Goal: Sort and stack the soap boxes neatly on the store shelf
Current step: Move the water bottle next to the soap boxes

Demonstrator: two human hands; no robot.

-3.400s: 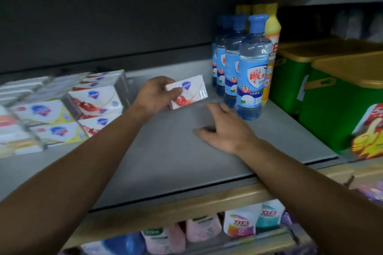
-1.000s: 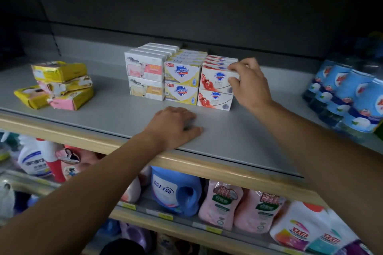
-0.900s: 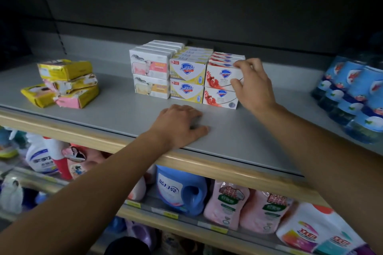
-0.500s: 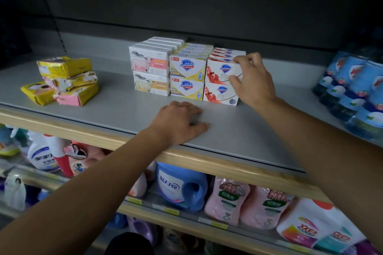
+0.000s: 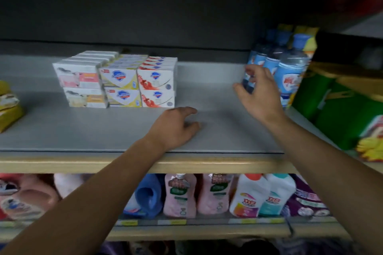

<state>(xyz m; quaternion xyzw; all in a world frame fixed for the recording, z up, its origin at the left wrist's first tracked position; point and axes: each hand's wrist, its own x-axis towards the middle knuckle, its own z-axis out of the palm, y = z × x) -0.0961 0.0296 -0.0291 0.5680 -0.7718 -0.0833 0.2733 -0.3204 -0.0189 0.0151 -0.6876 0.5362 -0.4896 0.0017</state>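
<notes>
Shelf: left hand flat, relaxed; right hand blurred, grip unclear; soap boxes stacked.

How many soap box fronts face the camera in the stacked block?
6, in three columns of two: pink-and-white boxes on the left, yellow boxes in the middle, red-and-white boxes on the right. More rows sit behind, mostly hidden.

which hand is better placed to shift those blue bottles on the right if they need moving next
Probably the right hand: it hangs open just in front of the blue bottles. The left hand rests on the shelf, nearer the soap boxes.
</notes>
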